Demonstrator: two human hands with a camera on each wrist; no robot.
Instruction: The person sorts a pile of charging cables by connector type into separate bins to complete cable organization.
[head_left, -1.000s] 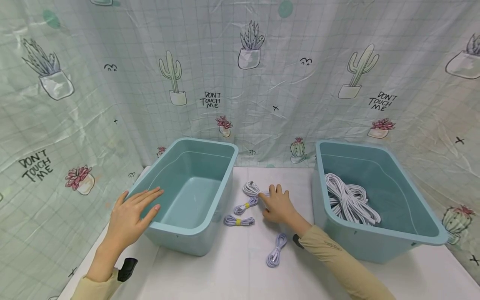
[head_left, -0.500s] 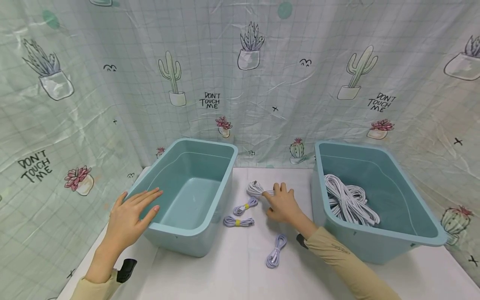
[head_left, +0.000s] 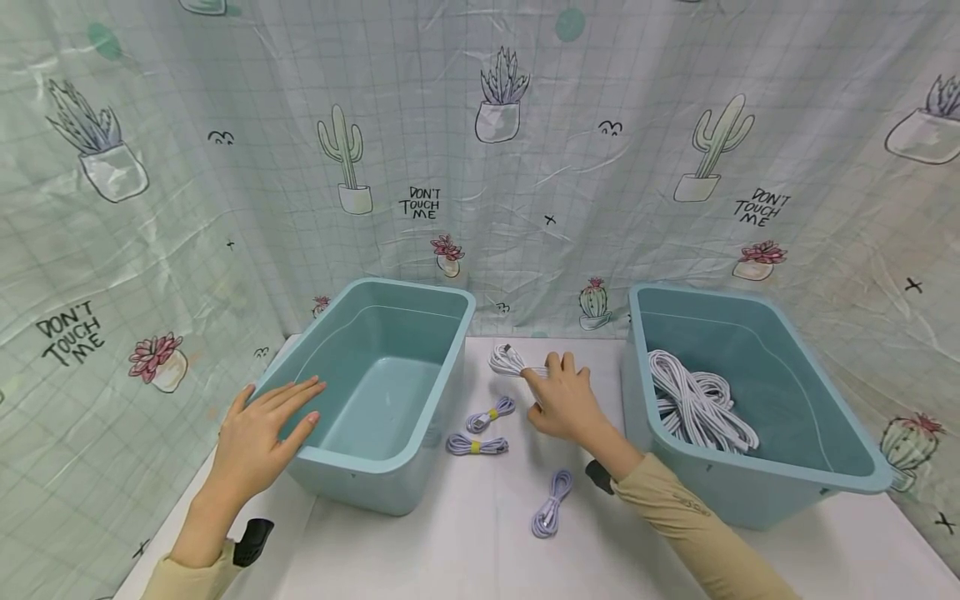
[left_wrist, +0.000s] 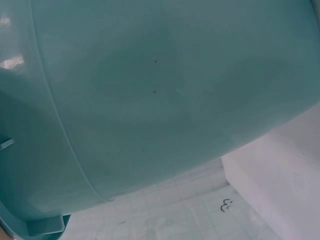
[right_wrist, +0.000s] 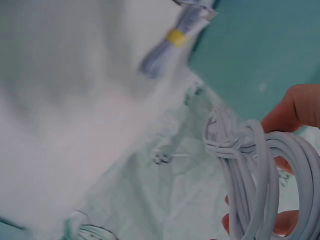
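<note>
Cable coil (head_left: 508, 362): you are pinching this white bundle with your right hand (head_left: 564, 402), fingers curling round its loops (right_wrist: 260, 185), just beyond your fingertips.
Right bin (head_left: 795, 475): it is sitting just beside your right hand, on the outer side, and is holding a loose heap of white cable (head_left: 697, 400).
Left bin (head_left: 360, 467): your left hand (head_left: 258, 437) is resting flat on its near corner rim, fingers straight and spread, holding nothing.
Table (head_left: 480, 550): it is lying white under both your hands.
Tied cables: two small bundles with yellow bands (head_left: 491, 412) (head_left: 477, 445) are lying between your hands, near the left bin.
Loose bundle (head_left: 551, 503): it is lying just inside your right wrist, apart from it.
</note>
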